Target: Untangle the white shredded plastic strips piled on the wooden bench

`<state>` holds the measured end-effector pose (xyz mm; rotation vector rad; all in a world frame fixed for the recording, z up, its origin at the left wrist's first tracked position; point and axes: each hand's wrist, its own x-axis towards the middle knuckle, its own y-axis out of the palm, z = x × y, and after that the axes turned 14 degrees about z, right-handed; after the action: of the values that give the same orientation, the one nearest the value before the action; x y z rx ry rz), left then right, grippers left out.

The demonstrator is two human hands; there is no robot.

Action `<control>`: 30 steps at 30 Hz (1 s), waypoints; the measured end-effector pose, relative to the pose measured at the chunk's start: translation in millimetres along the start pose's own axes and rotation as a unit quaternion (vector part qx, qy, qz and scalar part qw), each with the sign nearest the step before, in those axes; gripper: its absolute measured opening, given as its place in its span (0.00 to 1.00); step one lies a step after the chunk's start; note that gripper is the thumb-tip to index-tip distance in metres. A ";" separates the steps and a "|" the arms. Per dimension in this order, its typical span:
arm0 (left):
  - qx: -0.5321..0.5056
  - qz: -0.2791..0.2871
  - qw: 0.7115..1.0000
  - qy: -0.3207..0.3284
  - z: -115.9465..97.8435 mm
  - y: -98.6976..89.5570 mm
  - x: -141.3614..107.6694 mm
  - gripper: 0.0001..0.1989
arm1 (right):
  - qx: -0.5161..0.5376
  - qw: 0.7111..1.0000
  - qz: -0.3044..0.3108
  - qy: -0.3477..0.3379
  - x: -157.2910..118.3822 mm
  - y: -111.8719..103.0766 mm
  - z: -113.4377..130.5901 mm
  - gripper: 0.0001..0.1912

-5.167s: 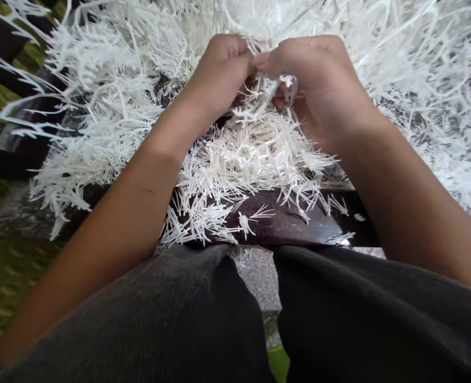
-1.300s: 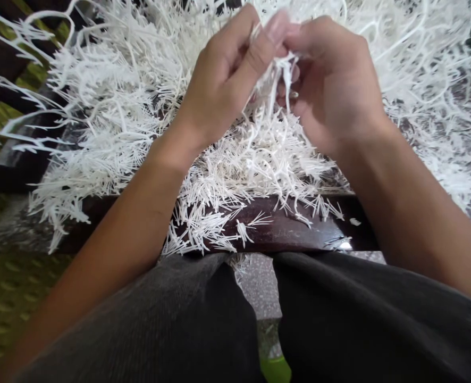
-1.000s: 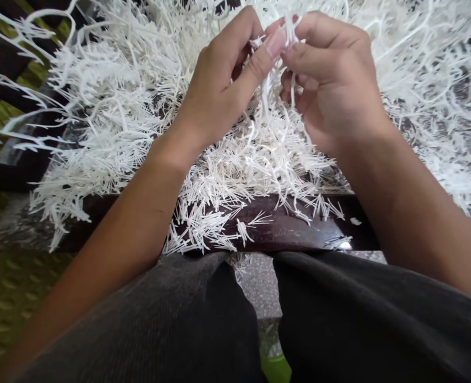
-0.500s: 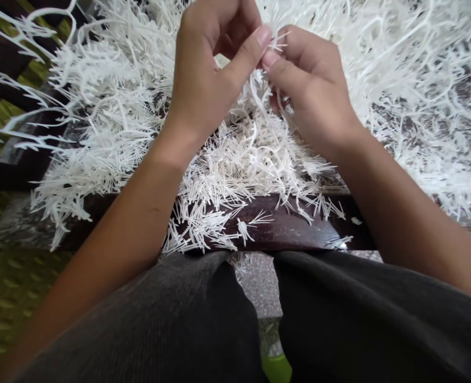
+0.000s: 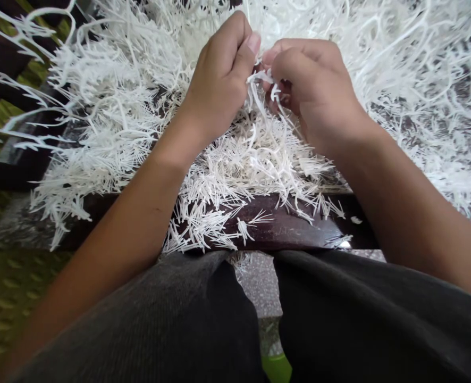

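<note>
Pinching white strands (image 5: 264, 80) between them, the left hand (image 5: 217, 72) and right hand (image 5: 309, 85) had dropped lower, both closed and gripping the tangle, just above the strand pile (image 5: 255, 165) spilling over the worktop (image 5: 283, 231) front edge.

"Where does this shot come from, and how many views?"

"One view: a camera worn on your head, looking forward and down."

"How close?"

"Arm's-length close: your left hand (image 5: 219, 80) and right hand (image 5: 315, 90) sit upper centre, above your dark-clothed lap (image 5: 203, 319) along the bottom edge."
</note>
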<state>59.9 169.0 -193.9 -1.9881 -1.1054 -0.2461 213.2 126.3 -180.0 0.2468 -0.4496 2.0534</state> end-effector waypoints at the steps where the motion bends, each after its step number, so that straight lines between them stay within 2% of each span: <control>1: -0.004 0.006 1.000 -0.025 -2.5 0.8 -0.6 0.11 | -0.003 1.000 -0.002 0.002 0.1 0.2 0.0 0.17; 4: 0.011 0.009 0.997 -0.082 -10.4 3.7 -1.1 0.13 | -0.038 0.999 -0.002 0.003 -0.1 1.3 0.6 0.19; 11: 0.118 0.035 0.976 -0.180 -25.7 9.4 3.3 0.16 | -0.096 0.995 0.016 0.008 -0.8 1.7 1.3 0.21; 13: 0.101 0.034 0.973 -0.203 -25.5 8.5 2.8 0.16 | -0.099 0.995 0.019 0.008 -1.6 2.8 3.0 0.20; 17: -0.021 -0.027 0.963 -0.266 -12.8 2.7 -2.4 0.12 | -0.085 0.996 0.019 -0.004 -4.0 6.4 5.6 0.21; 22: -0.110 -0.043 0.970 -0.213 -1.3 -2.6 -7.4 0.10 | -0.019 0.999 -0.051 0.003 0.0 4.6 -3.9 0.20; 26: -0.112 -0.051 0.988 -0.087 -14.9 -2.7 -5.7 0.08 | 0.002 0.997 -0.081 -0.001 1.7 2.5 -5.5 0.14; 30: -0.074 -0.027 0.996 -0.039 -30.2 -2.2 -5.3 0.13 | -0.024 0.997 -0.073 -0.026 -1.0 5.0 0.5 0.08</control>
<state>61.4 144.0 -176.1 -2.1157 -1.2217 -0.2877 209.3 123.0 -180.9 0.2968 -0.4975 1.8938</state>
